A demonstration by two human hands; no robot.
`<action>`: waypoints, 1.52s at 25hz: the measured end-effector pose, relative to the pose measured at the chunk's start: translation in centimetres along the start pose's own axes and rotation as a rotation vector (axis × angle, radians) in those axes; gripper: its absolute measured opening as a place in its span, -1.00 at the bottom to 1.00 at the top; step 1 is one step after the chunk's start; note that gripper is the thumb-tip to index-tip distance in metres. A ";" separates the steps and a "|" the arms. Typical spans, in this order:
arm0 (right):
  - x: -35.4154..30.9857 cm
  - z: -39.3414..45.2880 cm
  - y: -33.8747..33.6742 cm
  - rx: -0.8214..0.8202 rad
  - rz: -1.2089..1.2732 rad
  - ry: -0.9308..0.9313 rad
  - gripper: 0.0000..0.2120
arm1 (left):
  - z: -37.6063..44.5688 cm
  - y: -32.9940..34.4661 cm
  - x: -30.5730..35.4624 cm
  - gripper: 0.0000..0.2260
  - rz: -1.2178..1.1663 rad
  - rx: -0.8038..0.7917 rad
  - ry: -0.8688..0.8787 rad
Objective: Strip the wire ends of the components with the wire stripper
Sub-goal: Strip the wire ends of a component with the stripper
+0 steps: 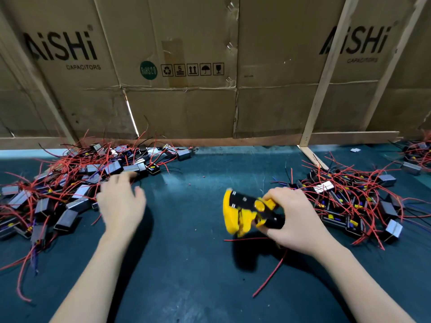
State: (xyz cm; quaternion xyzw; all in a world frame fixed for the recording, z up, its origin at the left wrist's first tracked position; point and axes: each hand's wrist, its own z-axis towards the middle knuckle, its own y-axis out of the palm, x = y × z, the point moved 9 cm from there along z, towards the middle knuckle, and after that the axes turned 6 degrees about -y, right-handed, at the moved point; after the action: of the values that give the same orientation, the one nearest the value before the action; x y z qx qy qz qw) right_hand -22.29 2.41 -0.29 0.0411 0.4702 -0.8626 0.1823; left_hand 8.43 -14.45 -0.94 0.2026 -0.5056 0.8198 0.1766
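Observation:
My right hand [296, 220] grips a yellow and black wire stripper [247, 210] above the dark green mat, its jaws pointing left. A red wire [247, 239] runs under that hand, and another red wire end [270, 276] trails toward me. My left hand [121, 201] hovers with spread fingers at the edge of the left pile of components [58, 190], grey-black blocks tangled in red wires, holding nothing. A second pile of such components [356, 203] lies just right of my right hand.
A cardboard wall [186, 66] with wooden battens [326, 73] closes off the back of the table. The green mat [186, 252] stretches between the piles. More components [417, 155] sit at the far right edge. A loose red wire [21, 285] lies at front left.

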 end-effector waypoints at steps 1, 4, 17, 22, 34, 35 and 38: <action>-0.4 -0.1 1.1 -0.129 -0.017 -0.039 -0.64 | 0.5 -0.5 -1.8 -0.69 0.125 0.020 -0.082; 0.3 -0.7 2.6 -0.281 -0.125 -0.038 -0.62 | 0.6 -0.5 -4.3 -0.69 0.351 -0.048 -0.208; 8.9 -3.6 -4.9 0.239 -0.555 0.570 -0.54 | -8.0 3.4 9.8 -0.79 -0.376 -0.597 0.553; 5.9 -2.7 -6.7 0.606 -0.018 0.342 -0.66 | -8.8 3.1 11.0 -0.81 -0.608 -0.572 0.506; 3.2 -1.1 -3.4 0.368 -0.122 0.192 -0.69 | -9.5 5.0 10.7 -0.80 -0.563 -0.642 0.398; 3.2 -1.1 -3.4 0.369 -0.119 0.187 -0.70 | -9.1 5.0 10.5 -0.81 -0.592 -0.658 0.363; 3.5 -1.2 -3.3 0.356 -0.114 0.204 -0.70 | -8.5 4.7 10.3 -0.73 -0.627 -0.730 0.355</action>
State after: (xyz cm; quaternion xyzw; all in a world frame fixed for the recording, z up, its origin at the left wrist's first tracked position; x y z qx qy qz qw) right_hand -26.86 4.01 0.83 0.1329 0.3281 -0.9322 0.0747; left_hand -4.03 -7.89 -2.68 0.1272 -0.6361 0.5193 0.5564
